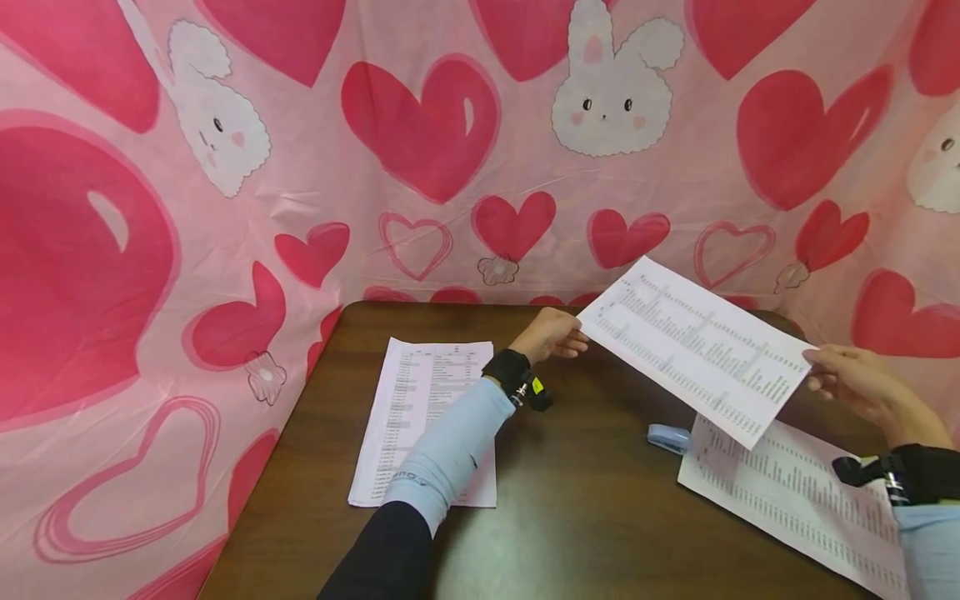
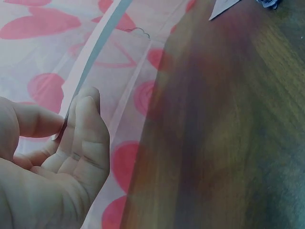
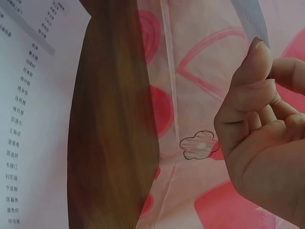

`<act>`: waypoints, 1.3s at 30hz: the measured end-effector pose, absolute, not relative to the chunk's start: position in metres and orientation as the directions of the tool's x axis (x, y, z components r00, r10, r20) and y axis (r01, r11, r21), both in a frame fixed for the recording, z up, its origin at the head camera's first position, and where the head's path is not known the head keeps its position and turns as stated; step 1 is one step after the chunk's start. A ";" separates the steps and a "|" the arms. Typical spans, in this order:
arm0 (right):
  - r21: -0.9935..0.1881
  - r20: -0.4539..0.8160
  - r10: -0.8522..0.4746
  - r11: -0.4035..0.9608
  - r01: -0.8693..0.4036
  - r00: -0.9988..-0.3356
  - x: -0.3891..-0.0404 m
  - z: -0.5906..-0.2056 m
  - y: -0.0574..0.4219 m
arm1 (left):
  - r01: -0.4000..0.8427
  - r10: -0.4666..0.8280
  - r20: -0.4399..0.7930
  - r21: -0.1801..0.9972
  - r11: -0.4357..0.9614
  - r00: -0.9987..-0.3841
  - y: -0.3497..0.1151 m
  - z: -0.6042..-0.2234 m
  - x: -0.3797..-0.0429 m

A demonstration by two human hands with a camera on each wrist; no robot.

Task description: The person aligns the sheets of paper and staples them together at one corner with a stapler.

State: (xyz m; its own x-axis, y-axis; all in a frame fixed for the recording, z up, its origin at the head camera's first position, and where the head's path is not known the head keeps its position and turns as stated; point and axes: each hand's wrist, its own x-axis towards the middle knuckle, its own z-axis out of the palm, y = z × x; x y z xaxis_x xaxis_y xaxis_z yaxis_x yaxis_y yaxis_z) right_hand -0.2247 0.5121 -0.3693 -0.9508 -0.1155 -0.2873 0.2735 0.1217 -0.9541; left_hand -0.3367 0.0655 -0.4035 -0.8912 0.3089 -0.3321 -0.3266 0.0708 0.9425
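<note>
A printed sheet of paper (image 1: 693, 346) hangs tilted above the table between both hands. My left hand (image 1: 553, 333) pinches its left corner between thumb and fingers; in the left wrist view the sheet (image 2: 88, 62) shows nearly edge-on. At the opposite end my right hand (image 1: 862, 383) pinches the right corner, and the right wrist view shows thumb and finger on the paper's edge (image 3: 252, 21). Below the raised sheet lies more printed paper (image 1: 795, 500), partly covered by the right forearm. A light blue stapler-like object (image 1: 667, 438) sits at that paper's left edge.
On the left of the brown table (image 1: 570, 517) lies a stack of printed sheets (image 1: 382, 417), crossed by my left forearm. A pink cloth (image 1: 420, 242) with hearts and rabbits hangs behind and along the sides.
</note>
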 end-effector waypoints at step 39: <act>-0.988 -0.134 -0.356 0.116 0.098 -0.925 -0.217 -0.364 0.455 | -0.273 0.261 -0.282 0.959 0.068 -0.923 0.000 -0.373 -0.334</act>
